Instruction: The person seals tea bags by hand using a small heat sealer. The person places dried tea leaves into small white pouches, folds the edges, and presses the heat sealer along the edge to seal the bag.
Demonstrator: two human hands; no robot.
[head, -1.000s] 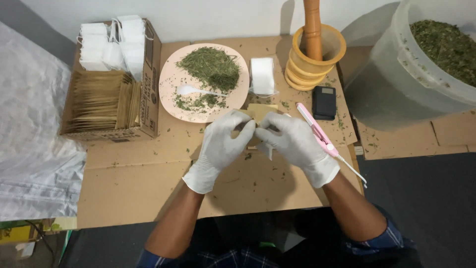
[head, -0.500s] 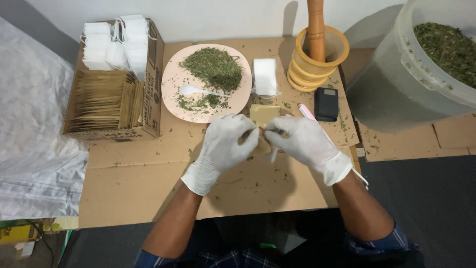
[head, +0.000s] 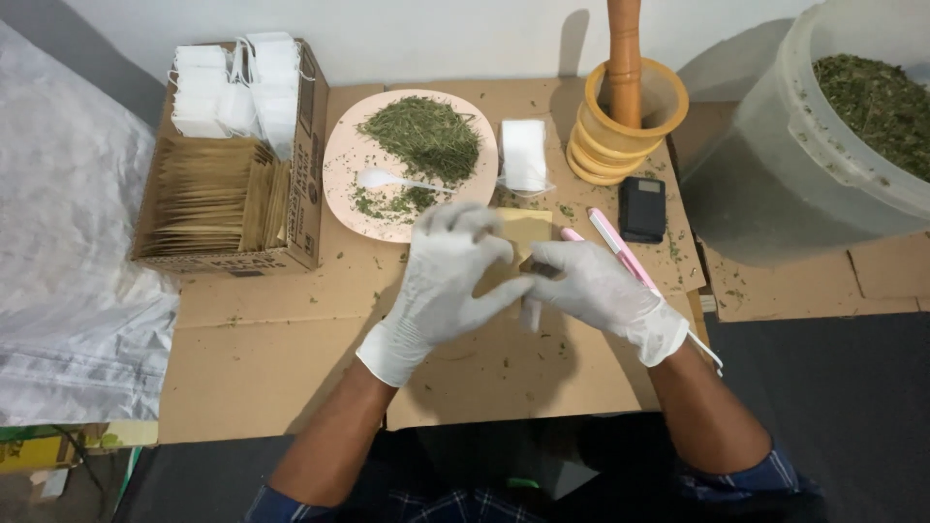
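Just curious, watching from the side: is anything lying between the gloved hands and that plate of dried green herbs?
Nothing visible blocks it. The left hand and right hand pinch a small tan packet just in front of the pink plate; only herb-flecked cardboard lies between.

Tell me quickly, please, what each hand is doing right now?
Left hand: fingers curled, pinching the small tan sachet.
Right hand: pinching the same sachet's lower edge.

two white-gloved hands, left [head: 441, 286] and right [head: 596, 291]. one round pink plate [head: 339, 179], one white plastic spoon [head: 383, 179], two heaps of dried green herb [head: 426, 136]. one wooden mortar [head: 664, 102], one wooden pestle [head: 625, 48]. one open cardboard box [head: 305, 145]. one small black device [head: 642, 208]. one pink pen-like tool [head: 620, 247]. one large translucent tub [head: 775, 165].
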